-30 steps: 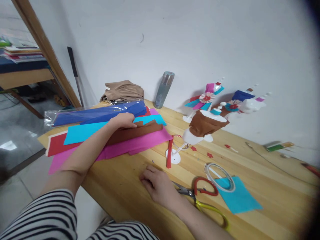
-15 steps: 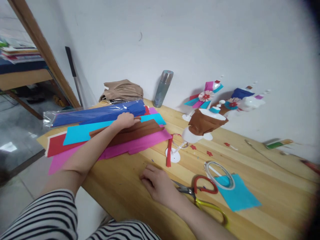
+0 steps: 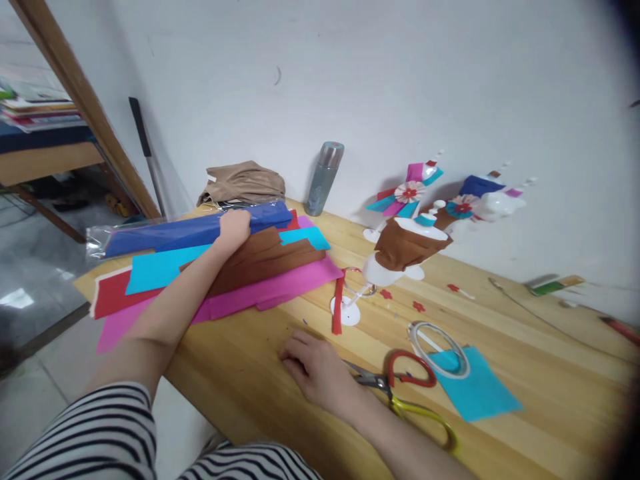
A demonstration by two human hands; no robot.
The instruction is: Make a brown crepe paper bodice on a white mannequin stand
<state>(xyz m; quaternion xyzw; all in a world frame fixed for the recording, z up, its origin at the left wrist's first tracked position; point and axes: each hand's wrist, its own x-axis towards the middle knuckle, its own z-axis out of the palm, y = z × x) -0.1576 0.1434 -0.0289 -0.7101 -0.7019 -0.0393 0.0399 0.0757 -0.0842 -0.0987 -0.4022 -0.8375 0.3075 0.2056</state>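
My left hand [image 3: 235, 228] is closed at the upper edge of a brown sheet of crepe paper [image 3: 255, 257], its fingertips partly hidden. Right behind it lies blue crepe paper [image 3: 170, 232] in a clear plastic sleeve. Turquoise [image 3: 165, 268], red [image 3: 117, 293] and pink crepe paper [image 3: 280, 285] are layered around the brown one. On the tabletop, my right hand [image 3: 315, 367] rests with curled fingers and nothing visible in them. Beside its wrist lie scissors [image 3: 380, 381] with one red and one yellow handle loop.
A white goblet-shaped figure [image 3: 380, 268] wrapped in brown paper stands beyond my right hand, with similar decorated figures [image 3: 410, 193] behind. A tape roll [image 3: 465, 367] overlaps a turquoise square [image 3: 485, 393]. A thermos [image 3: 325, 180] and brown cloth bundle [image 3: 245, 181] stand by the wall.
My left hand has shifted left and slightly away from me, and more of the brown paper now shows spread beside it. My right hand has stayed in place.
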